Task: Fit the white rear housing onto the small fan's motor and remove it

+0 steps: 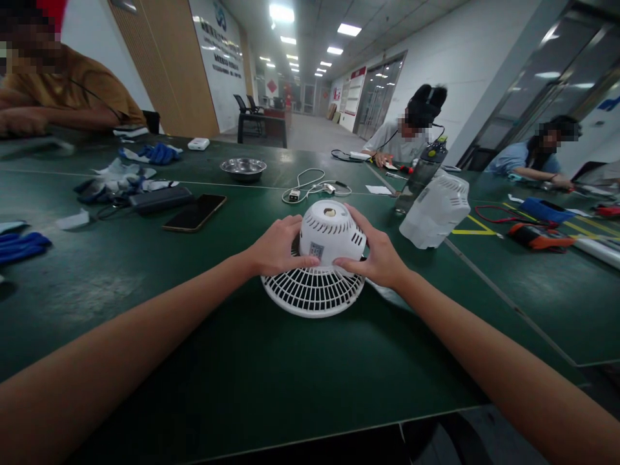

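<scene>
A white fan head lies face down on the green table (145, 361). Its round motor housing (330, 231) points up and its grille (312, 294) rests on the tabletop. My left hand (276, 248) wraps the housing's left side, fingers curled round it. My right hand (380, 255) grips the right side in the same way, thumb at the front. A second white fan part (436, 210) lies on its side just to the right of my right hand.
A black phone (194, 212), a dark power bank (159, 199), blue gloves (155, 154), a steel bowl (243, 168) and a white cable (310, 187) lie further back. A water bottle (420, 175) stands right of centre. Other people sit at the far left and far right.
</scene>
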A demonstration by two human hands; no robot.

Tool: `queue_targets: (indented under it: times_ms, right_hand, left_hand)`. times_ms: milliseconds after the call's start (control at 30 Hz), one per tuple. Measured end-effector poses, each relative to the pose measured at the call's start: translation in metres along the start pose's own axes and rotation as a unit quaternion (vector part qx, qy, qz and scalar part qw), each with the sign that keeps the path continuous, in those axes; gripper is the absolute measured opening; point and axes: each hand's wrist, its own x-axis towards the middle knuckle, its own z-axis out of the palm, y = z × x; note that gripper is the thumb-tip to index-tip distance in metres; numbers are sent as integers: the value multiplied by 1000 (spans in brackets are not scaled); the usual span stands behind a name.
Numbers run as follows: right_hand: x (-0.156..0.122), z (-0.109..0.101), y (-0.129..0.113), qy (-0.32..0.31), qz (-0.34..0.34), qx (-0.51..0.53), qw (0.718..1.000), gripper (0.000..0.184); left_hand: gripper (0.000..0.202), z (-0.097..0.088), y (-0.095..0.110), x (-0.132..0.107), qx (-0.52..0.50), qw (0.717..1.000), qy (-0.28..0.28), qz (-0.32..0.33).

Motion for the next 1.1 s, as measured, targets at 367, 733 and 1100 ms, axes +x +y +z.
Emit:
queue_targets:
  times_ms: [367, 733, 1100]
  right_hand:
    - [-6, 11, 3, 68, 36, -48, 996, 105]
    - [-14, 4, -8, -4, 83, 153, 985, 88]
    - [-10, 4, -10, -16, 74, 138, 987, 94]
  left_hand:
    - [51, 8, 14, -2, 95, 992, 48, -71]
    - [126, 18, 4, -10, -117, 990, 78, 18]
    - [121, 16, 14, -3, -56, 992, 105, 32]
